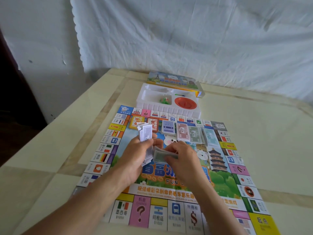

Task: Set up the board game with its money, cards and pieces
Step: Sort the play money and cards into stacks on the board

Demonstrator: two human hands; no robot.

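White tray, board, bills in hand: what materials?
White tray: thin moulded plastic, semi-gloss; ribbed wall, formed compartments. Board: probably printed paper or thin card; edge shows no thickness. Bills in left hand: likely thin printed paper; they fan apart.

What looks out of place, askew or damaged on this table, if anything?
Nothing looks spilled or damaged. Only the banknote piles on the board lie slightly tilted and overlap at their edges. The left hand and right hand each hold loose notes.

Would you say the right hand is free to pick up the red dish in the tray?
Probably not yet: the right hand is holding green notes, though only flat money piles lie between it and the red dish.
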